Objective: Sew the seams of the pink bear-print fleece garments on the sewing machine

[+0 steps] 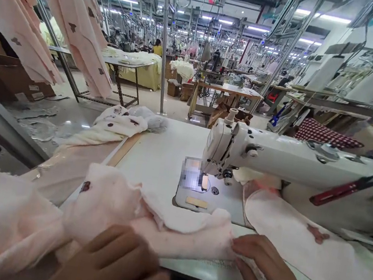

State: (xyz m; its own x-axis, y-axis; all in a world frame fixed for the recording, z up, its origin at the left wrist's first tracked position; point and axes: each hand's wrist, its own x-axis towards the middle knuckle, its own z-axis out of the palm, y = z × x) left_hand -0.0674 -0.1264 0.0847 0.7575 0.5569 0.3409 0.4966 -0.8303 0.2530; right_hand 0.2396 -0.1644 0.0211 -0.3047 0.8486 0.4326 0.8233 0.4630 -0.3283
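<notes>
A pale pink fleece fabric piece with dark brown printed patches lies along the front of the sewing table. My left hand is closed on the left part of this fabric, its fingers curled over and partly hidden. At its right end, my right hand pinches the fabric's edge between thumb and fingers. Behind the fabric stands a white sewing machine, its needle area lit and partly blurred out. The fabric lies in front of the metal needle plate, apart from the needle.
Another pink fabric piece lies under the machine arm at right. Red-handled thread snips rest against the machine. A printed fabric bundle sits at the table's back left. Pink panels hang at upper left, near a cardboard box.
</notes>
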